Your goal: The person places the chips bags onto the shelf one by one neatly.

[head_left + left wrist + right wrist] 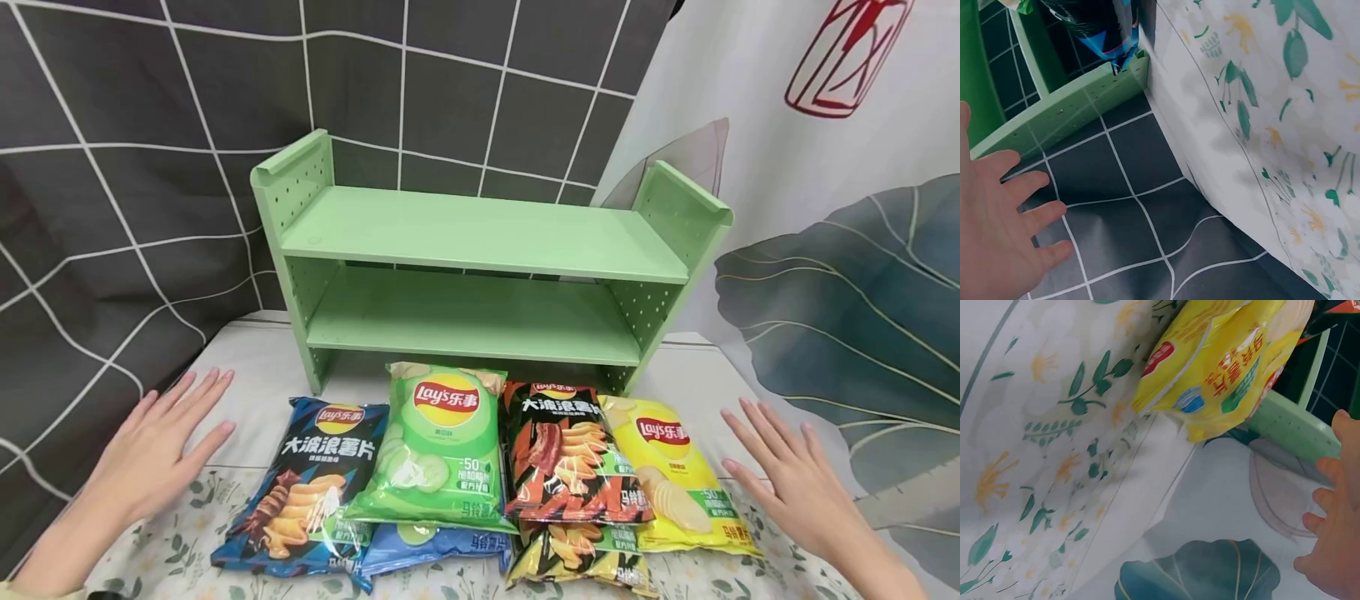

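Dark grid cloth [465, 92] hangs behind the table [247, 350], pale curtain [750, 50] at right. Left hand [146, 458]: fingers straight and spread, holds nothing, just left of the dark blue bag [307, 483]. Green bag [427, 446] seems to overlap that one's near right edge and lies on the blue bag [431, 546]; best lift green straight up first, not drag. Shelf [480, 237] stands at the far side, two tiers. Red-black bag [573, 454] lies over the gold-black bag [581, 558] and the near left edge of the yellow bag [671, 479]; taking red-black off first should free both. Right hand [802, 483], just right of yellow: empty too, fingers straight and spread. Bags look puffy and slick; hold wide, squeeze lightly.
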The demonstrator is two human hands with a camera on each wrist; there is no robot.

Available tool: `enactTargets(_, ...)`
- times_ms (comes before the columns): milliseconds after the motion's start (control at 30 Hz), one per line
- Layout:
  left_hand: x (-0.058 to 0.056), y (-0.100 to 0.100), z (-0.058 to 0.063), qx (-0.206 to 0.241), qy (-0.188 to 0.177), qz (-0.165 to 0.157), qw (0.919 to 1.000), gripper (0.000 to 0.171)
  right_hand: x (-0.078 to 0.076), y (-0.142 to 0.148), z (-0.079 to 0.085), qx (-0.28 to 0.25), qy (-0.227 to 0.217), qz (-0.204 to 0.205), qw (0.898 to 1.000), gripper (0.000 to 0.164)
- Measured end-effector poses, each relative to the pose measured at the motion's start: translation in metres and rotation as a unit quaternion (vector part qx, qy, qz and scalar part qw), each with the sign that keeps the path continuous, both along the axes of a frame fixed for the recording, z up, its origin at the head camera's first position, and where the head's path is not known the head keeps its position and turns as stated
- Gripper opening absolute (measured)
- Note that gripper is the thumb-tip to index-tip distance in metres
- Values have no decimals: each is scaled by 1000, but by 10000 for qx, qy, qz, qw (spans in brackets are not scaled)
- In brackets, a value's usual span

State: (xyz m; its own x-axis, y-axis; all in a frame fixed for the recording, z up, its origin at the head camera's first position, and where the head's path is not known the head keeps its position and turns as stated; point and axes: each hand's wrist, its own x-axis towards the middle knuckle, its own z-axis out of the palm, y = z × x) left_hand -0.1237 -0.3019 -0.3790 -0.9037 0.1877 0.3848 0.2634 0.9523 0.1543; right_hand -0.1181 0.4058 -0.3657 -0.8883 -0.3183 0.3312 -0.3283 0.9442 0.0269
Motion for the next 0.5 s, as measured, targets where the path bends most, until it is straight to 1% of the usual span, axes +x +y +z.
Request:
enactTargets(67, -1, 3, 5, 177, 167, -5, 9997, 60, -1, -4, 2, -51, 173, 119, 9998, 71)
enactTargets(133, -2, 9, 12, 373, 465, -62, 9982, 53, -2, -8, 3, -89, 312, 193, 9993, 66)
enactTargets(233, -3, 21, 27, 636, 937, -129, 9935, 42, -3, -16, 8, -147, 489, 279, 9983, 54)
enactTargets(267, -3, 25, 32, 710, 1039, -147, 9919, 40, -3, -19, 11, -133, 523, 278, 9982, 51)
enactTargets(367, -7, 35, 47, 865, 1278, -158, 9879, 42, -2, -27, 17, -44, 659, 288, 9974, 52)
enactTargets(500, -13, 41, 63, 991, 1544, -164, 9829, 52, -1, -39, 21, 58, 586, 175, 9981, 61)
